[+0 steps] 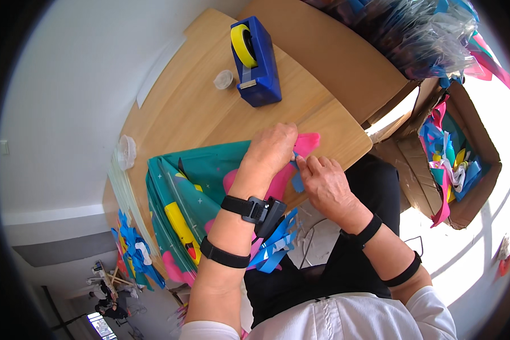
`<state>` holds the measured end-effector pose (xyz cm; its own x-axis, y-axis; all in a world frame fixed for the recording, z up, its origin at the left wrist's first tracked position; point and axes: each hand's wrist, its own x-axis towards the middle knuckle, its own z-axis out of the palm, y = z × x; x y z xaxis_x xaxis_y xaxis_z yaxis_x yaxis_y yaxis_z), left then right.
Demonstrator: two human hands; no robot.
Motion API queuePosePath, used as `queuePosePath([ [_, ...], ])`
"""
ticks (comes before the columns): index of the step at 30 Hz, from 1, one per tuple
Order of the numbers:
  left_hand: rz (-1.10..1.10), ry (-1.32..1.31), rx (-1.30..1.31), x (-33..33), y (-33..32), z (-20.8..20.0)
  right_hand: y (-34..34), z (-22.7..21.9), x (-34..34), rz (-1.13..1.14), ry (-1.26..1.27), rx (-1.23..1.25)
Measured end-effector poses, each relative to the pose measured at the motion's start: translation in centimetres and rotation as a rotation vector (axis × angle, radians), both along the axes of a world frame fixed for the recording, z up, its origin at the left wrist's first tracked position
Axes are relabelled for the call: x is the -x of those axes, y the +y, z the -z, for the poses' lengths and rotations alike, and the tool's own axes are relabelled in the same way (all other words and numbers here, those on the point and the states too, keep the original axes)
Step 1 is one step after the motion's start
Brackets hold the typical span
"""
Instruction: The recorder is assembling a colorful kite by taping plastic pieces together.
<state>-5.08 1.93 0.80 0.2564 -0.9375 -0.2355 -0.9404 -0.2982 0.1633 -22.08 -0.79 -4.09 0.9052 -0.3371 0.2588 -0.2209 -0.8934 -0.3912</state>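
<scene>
A shiny green fabric [207, 148] printed with pink, yellow and small white marks lies partly folded along the near side of the wooden table. It looks like a kite's sail. At its right end, a pink tip [307, 143] sticks out past my left hand [273, 148]. My left fingers are closed at a narrow blue strip [297, 181] beside that tip. Close by on the right, my right hand [330, 186] pinches the same strip between thumb and fingers. The exact spot of each grip is partly hidden. Blue ribbons [276, 249] hang below the fabric by my left forearm.
On the table [209, 73] stand a blue tape dispenser [260, 73] with yellow tape and a small clear cup [224, 80]. Another clear container [127, 152] sits left. An open carton [476, 198] of coloured pieces is at right; plastic-wrapped bundles [413, 34] lie beyond.
</scene>
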Motion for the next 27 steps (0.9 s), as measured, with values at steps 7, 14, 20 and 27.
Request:
queuePosePath([
  [7,-0.241,0.101,-0.043,-2.9,1.7,-1.2,-0.3,-0.1,0.5,-0.024,-0.093,-0.045],
  [14,-0.001,0.269,0.346,-2.4,4.2,-2.5,0.3,-1.3,2.5,-0.164,-0.396,-0.131],
  [20,-0.021,0.532,0.148,0.1,7.3,-5.1,1.1,-2.9,3.6,-0.249,-0.473,-0.156],
  [27,-0.076,0.421,0.071,2.7,14.9,-7.9,2.1,-1.2,3.6,0.16,-0.486,-1.336],
])
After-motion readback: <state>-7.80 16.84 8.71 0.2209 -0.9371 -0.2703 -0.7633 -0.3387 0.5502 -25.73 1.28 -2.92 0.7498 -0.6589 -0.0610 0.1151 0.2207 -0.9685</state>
